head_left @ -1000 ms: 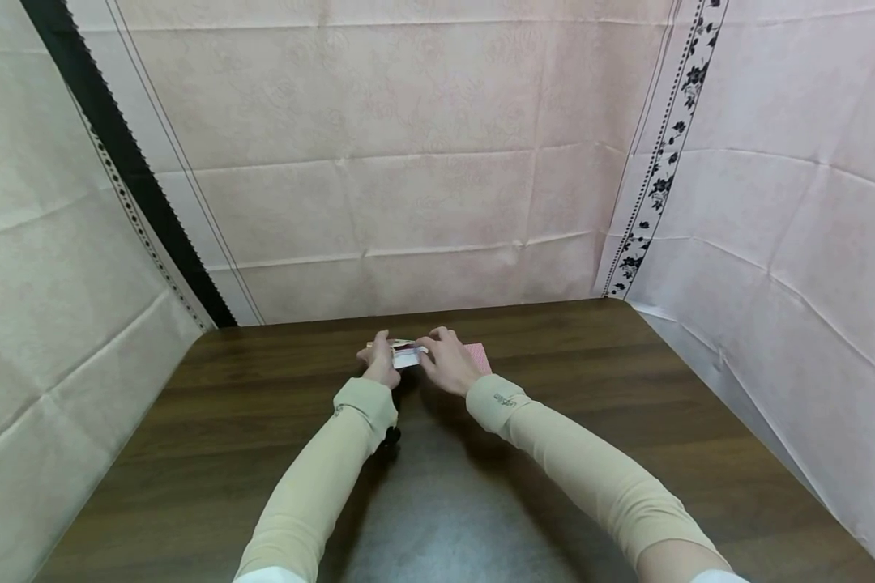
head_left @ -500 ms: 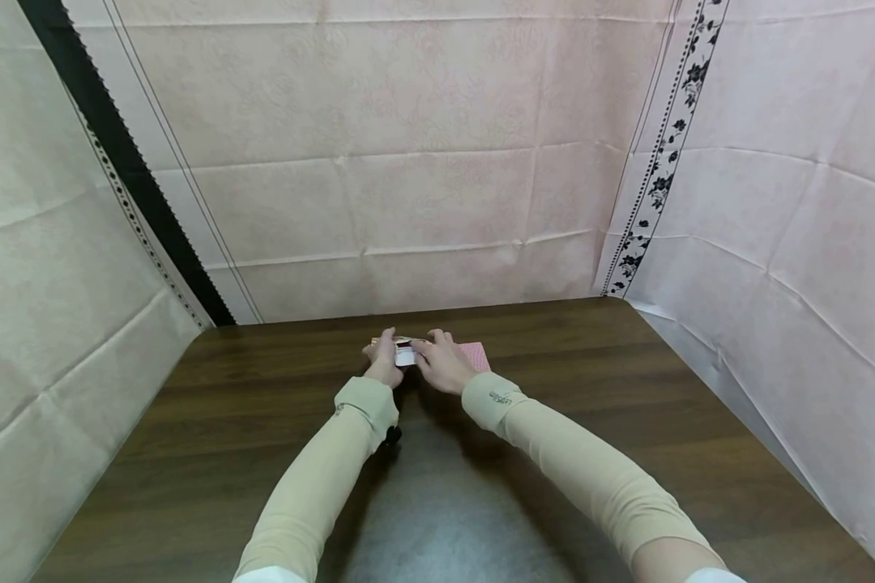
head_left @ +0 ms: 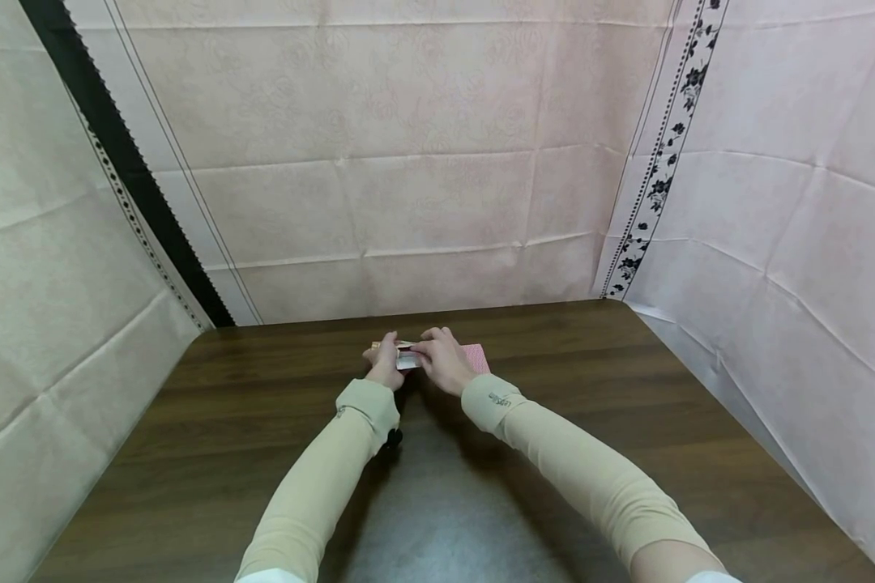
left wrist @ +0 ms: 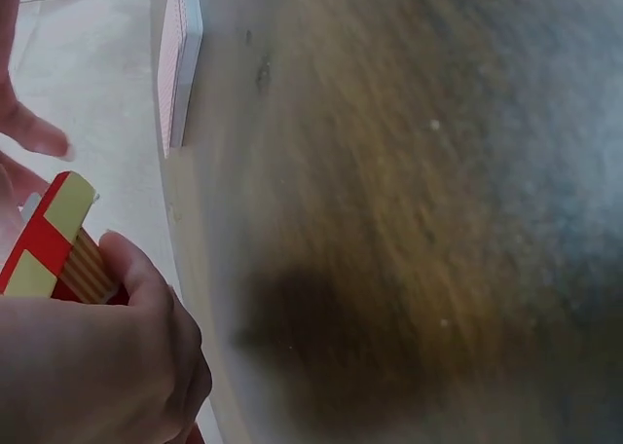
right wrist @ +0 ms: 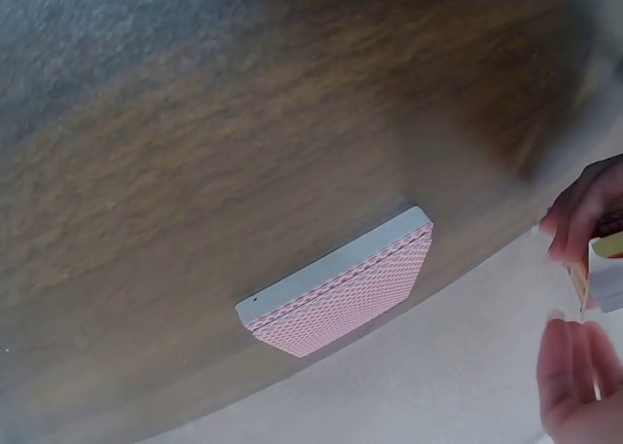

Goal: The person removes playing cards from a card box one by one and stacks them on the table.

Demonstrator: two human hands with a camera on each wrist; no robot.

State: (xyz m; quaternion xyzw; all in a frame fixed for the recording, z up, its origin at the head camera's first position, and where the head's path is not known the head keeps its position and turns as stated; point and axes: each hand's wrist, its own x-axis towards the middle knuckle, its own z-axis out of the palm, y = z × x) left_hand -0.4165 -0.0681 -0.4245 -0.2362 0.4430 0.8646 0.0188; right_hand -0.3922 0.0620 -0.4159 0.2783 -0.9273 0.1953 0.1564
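In the head view my left hand [head_left: 386,362] holds a small card box [head_left: 409,361] above the far part of the table. The left wrist view shows the box as red and yellow with a striped side [left wrist: 86,271], gripped between thumb and curled fingers. My right hand [head_left: 443,361] is at the box's other end; in the right wrist view its fingertips [right wrist: 557,332] meet a thin flap beside the white part of the box [right wrist: 605,277]. The box's inside is hidden. A squared deck of playing cards [right wrist: 341,290], red-and-white patterned, lies on the table beside my right hand.
The brown wooden table [head_left: 277,453] stretches around both hands, its far edge just beyond them. Pale cloth [head_left: 437,202] hangs behind it and along both sides. A small dark object [head_left: 394,438] shows beside the left cuff.
My right hand has shifted slightly left along the card box, and its fingers now close in on the box's end. The box has tilted a little. The deck stays put.
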